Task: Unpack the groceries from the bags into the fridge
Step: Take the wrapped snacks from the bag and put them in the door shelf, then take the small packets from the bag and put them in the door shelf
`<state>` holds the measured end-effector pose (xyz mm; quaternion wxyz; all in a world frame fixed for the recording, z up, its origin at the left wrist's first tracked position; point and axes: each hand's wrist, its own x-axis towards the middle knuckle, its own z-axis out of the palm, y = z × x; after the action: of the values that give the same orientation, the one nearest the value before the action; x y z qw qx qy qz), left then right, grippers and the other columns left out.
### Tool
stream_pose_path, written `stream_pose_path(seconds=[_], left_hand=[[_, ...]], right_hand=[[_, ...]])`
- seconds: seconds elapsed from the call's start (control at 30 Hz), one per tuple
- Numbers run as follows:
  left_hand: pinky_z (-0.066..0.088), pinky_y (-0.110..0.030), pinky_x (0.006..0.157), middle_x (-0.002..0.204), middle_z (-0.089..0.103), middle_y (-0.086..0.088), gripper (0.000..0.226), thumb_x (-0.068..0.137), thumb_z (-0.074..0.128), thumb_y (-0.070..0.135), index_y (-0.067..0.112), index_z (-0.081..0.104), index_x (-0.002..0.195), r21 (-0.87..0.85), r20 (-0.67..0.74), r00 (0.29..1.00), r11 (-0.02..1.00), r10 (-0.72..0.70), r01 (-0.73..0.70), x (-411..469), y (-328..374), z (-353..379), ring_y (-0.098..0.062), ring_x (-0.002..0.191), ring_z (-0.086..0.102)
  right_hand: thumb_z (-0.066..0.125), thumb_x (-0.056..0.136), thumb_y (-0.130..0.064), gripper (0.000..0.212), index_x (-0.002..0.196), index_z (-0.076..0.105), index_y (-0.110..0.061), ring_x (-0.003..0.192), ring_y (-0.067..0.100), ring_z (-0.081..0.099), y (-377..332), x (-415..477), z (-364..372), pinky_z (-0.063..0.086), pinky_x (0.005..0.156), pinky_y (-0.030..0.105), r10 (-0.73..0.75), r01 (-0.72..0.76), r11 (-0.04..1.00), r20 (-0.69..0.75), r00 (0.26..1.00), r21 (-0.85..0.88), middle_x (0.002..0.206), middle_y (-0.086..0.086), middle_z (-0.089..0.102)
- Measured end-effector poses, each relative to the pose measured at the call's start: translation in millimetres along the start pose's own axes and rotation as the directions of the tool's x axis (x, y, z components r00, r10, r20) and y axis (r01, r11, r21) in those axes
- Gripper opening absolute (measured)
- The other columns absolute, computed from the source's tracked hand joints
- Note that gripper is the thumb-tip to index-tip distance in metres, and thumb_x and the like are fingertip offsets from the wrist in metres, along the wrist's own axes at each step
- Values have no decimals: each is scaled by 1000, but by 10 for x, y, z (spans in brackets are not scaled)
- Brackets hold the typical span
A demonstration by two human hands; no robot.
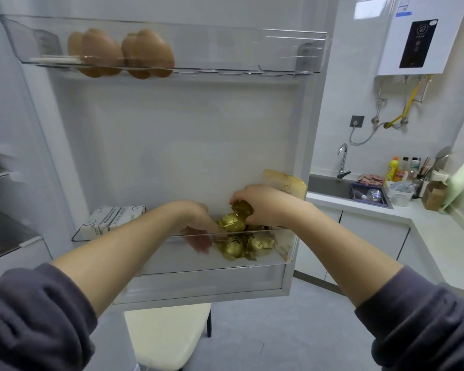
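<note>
Operator: Foil is what I have in my right hand [263, 204]: one gold foil ball [241, 208], pinched between the thumb and curled fingers just above the rim of the lower door shelf [177, 261], toward its right end.

Spotter: And the others?

Operator: The pile of gold balls [236, 245] lies inside that shelf, right of its middle. A beige pouch [287, 187] stands at the shelf's right end and white cartons [110, 219] sit at its left end.

Spotter: Left hand?

Operator: My left hand [196, 226] reaches over the shelf's rim, just left of the pile. Its fingers show blurred through the clear front wall, and I cannot tell whether they grip a ball or only steady the heap.

Spotter: How will they handle?

Operator: Light, I judge, with a thin, crinkly wrapper that would dent or tear under a hard squeeze. Smooth foil can slip, and round things may roll off a heap. I'd take each one around its body, not by any loose wrapper end, and set it low in a gap inside the shelf instead of dropping it.
</note>
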<state>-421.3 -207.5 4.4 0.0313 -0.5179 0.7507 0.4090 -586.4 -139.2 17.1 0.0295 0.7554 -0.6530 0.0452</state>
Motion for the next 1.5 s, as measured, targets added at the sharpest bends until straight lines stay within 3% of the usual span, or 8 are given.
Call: stream_pose_path(seconds=[0.3, 0.4, 0.53, 0.7, 0.83, 1.0, 1.17, 1.5], left_hand=[[59, -31, 69, 101, 71, -12, 40, 90, 68, 30, -3, 64, 113, 121, -97, 991, 990, 87, -75, -72, 41, -65, -24, 79, 69], [55, -32, 77, 108, 68, -9, 56, 88, 61, 53, 4, 62, 116, 419, -268, 950, 907, 158, -33, -188, 34, -65, -25, 92, 66], [44, -32, 82, 123, 59, -6, 55, 91, 49, 59, 16, 54, 126, 588, -515, 798, 806, 312, 64, -415, -33, 25, -27, 112, 55], [35, -48, 101, 136, 48, -13, 61, 89, 52, 54, 14, 47, 135, 607, -750, 422, 784, 510, 131, -544, -202, 242, -33, 130, 38], [-6, -68, 110, 162, 7, -15, 79, 89, 44, 59, 20, 21, 153, 618, -770, 333, 767, 545, 173, -617, -252, 509, -37, 148, -7], [-4, -74, 107, 163, 0, -13, 77, 88, 50, 49, 20, 22, 154, 623, -761, 188, 781, 621, -55, -744, -93, 993, -37, 149, -8], [-9, -70, 107, 163, 0, -14, 78, 88, 51, 50, 20, 22, 154, 615, -750, 190, 773, 634, -154, -799, 234, 1594, -37, 148, -9], [-5, -74, 107, 163, 3, -14, 90, 78, 68, 44, 20, 24, 154, 634, -538, 474, 705, 697, -317, -758, 895, 3351, -37, 149, -7]], right_hand=[[55, 91, -13, 45, 135, 51, -25, 108, 20, 54, -51, -51, -33, 51, 86, 35, 41, -40, 999, -74, 996, 11, 122, 0, 52], [53, 93, -19, 45, 137, 48, -27, 106, 20, 56, -87, -129, -22, 54, 79, 38, 45, -50, 998, -149, 988, -30, 128, -2, 51], [52, 93, -27, 46, 139, 47, -28, 113, 20, 54, -112, -194, 69, 53, 77, 36, 20, -42, 997, -309, 951, -62, 135, -2, 50], [62, 88, -26, 48, 135, 54, -20, 134, 34, 43, -233, -272, 223, 38, 105, 50, 21, -105, 986, -523, 852, -132, 142, 11, 50], [64, 85, -29, 56, 139, 51, -19, 143, 39, 29, -320, -411, 302, 19, 115, 63, 22, -167, 974, -665, 746, -155, 152, 14, 40], [52, 92, -39, 65, 152, 30, -27, 151, 36, 3, -299, -862, 318, 3, 117, 64, 96, -206, 977, -752, 652, -54, 163, 11, 14], [46, 95, -45, 67, 154, 20, -30, 151, 36, -4, -36, -1540, 511, 1, 115, 68, 228, -333, 943, -716, 660, -7, 164, 11, 5], [37, 94, -54, 73, 155, 0, -37, 149, 31, -18, 793, -3579, 1190, -7, 114, 64, 643, -702, 710, -458, 614, 56, 164, 6, -11]])
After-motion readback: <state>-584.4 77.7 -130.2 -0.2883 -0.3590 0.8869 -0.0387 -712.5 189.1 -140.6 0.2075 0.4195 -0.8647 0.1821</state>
